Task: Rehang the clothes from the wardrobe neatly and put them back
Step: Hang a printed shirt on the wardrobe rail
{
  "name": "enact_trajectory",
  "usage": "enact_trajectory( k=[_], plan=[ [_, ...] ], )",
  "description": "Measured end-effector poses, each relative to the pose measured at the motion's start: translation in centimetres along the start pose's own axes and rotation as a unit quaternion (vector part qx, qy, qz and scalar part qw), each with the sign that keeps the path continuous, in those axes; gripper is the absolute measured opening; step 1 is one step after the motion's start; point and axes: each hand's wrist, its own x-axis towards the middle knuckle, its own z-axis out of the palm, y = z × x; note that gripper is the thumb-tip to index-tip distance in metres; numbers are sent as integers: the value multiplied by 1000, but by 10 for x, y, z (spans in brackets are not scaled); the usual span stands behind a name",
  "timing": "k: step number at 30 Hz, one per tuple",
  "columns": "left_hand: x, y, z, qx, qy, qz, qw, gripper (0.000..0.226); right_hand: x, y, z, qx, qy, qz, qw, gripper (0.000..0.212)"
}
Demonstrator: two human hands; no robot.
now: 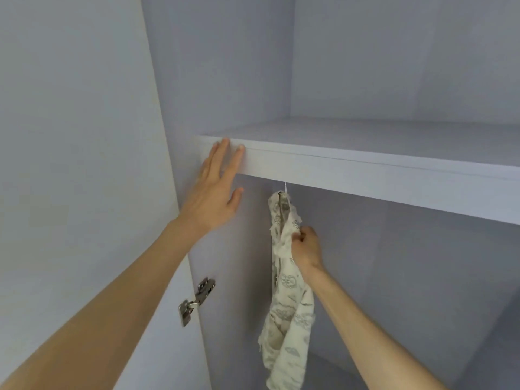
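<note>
My left hand is spread flat with the fingers straight, and it holds nothing; the fingertips press against the front edge of the wardrobe shelf near its left end, with the thumb hanging just under that edge; the palm lies against the wardrobe's side panel below the shelf. My right hand is lower and to the right of the left one, well apart from it; its fingers are curled tight and pinch a fold of the cream patterned garment near the collar. The garment hangs just left of my right knuckles and runs down past my right wrist; its top bunches up above my right fingers, where a thin hanger hook rises to the underside of the shelf; whatever the hook sits on is hidden behind the shelf edge, so I cannot tell how it is hung. Below my left wrist, a metal door hinge joins the side panel to the open door, which stands to the left of my left forearm.
</note>
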Motion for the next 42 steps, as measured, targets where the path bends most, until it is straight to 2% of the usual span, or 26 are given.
enact_trajectory(
  k=[5, 13, 18, 21, 27, 30, 35, 39, 42],
  plan=[
    [8, -15, -1, 15, 34, 3, 999, 64, 41, -1, 19, 10, 38, -29, 999, 12],
    [19, -31, -2, -19, 68, 15, 997, 58, 78, 13, 46, -15, 67, 12, 998, 19],
    [20, -28, 3, -25, 93, 10, 995, 53, 68, 12, 70, -46, 77, -38, 995, 28],
    [18, -30, 5, -27, 93, 7, 995, 54, 67, 10, 98, -98, 32, -84, 991, 20],
    [17, -31, 7, -31, 86, 8, 996, 58, 68, -13, 140, -19, -51, -70, 996, 18],
    [17, -31, 5, -25, 74, 12, 997, 60, 72, -16, 149, -27, -71, -67, 995, 15],
    [16, -29, 0, -5, 58, 7, 998, 62, 72, -13, 139, -63, -152, -55, 985, 38],
    [14, -27, -1, -9, 42, -7, 999, 68, 53, -14, 115, -156, -230, -109, 954, 60],
    [3, -27, -1, 3, 44, 2, 999, 64, 35, -3, 93, -194, -225, -159, 942, 62]
  ],
)
